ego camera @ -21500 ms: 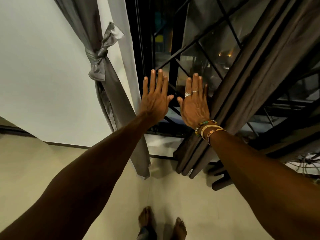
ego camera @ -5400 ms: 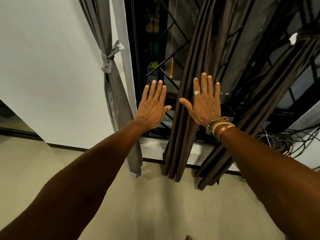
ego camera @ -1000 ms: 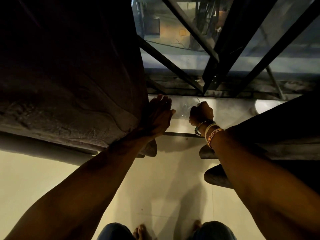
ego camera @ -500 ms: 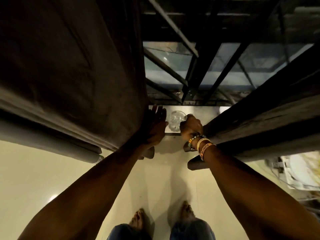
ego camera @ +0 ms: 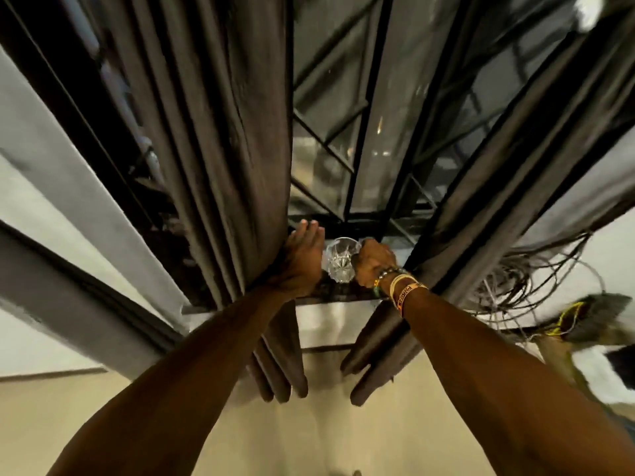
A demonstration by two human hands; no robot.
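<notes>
Head: right hand point(ego camera: 374, 264) (curled) around glass point(ego camera: 340, 261)

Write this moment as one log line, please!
left grip presses curtain aside | right grip holds glass | glass upright at sill

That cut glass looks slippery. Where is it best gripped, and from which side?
Around its ribbed side wall, from the right. The glass stands upright on the sill; the left hand presses the curtain back on its left, so the right hand wraps it from the free side.
</notes>
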